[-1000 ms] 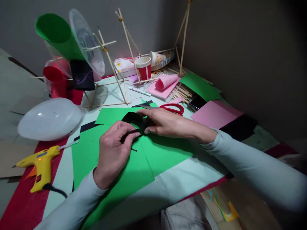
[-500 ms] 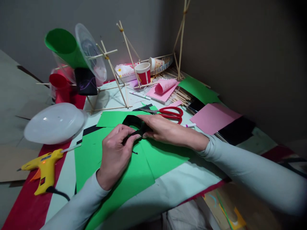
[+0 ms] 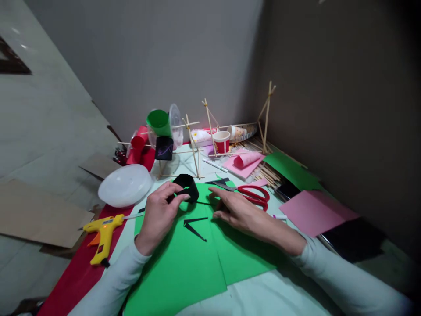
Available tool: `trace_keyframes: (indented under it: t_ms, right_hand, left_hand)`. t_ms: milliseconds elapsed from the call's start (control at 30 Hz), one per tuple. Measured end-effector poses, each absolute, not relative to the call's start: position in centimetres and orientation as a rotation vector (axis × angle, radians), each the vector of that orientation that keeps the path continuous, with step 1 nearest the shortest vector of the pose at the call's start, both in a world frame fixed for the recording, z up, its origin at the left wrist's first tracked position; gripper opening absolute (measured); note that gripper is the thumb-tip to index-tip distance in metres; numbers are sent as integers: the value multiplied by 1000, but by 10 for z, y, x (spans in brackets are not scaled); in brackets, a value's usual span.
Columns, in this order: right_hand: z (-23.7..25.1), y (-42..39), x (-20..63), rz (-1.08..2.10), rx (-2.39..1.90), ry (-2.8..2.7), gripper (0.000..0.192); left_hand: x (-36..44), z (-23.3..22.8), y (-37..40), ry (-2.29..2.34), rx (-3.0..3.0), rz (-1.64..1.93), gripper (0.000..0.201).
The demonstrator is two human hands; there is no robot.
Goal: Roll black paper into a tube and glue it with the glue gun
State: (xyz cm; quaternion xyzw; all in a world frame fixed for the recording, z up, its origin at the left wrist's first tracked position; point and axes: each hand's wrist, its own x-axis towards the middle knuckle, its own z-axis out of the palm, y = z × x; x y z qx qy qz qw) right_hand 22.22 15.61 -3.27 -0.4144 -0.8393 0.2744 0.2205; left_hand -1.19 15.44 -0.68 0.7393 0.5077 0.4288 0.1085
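Observation:
My left hand (image 3: 160,213) pinches a curled loop of black paper (image 3: 187,186) and holds it just above the green paper sheets (image 3: 184,267). Apart from the loop, my right hand (image 3: 237,211) rests flat on the green paper with its fingers spread and nothing in it. Thin black paper scraps (image 3: 194,227) lie on the green sheet between the two hands. Red-handled scissors (image 3: 250,194) lie just beyond my right hand.
A yellow glue gun (image 3: 102,231) lies at the left on a red strip. A white plastic dome (image 3: 125,185) sits behind it. Stick frames (image 3: 197,140), a green cone (image 3: 159,122), cups (image 3: 221,141), pink paper (image 3: 314,210) and a cardboard sheet (image 3: 36,216) surround the work area.
The camera tilted up and back, so everything appears smaller and lower. My right hand let go of the black loop and dropped flat onto the green paper; my left hand kept it.

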Motion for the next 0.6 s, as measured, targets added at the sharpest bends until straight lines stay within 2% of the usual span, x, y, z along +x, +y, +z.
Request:
trace_keyframes:
  t_ms: [133, 333, 600]
  right_hand:
    - [-34, 154, 220, 772, -1147, -2285, 51]
    - [-33, 150, 217, 855, -1178, -2276, 53]
    - [-34, 145, 218, 844, -1160, -2258, 53]
  left_hand:
    - [-41, 25, 171, 1500, 2226, 1187, 13]
    - [-70, 68, 198, 1445, 2338, 975, 12]
    - [-84, 90, 232, 1391, 2406, 870, 17]
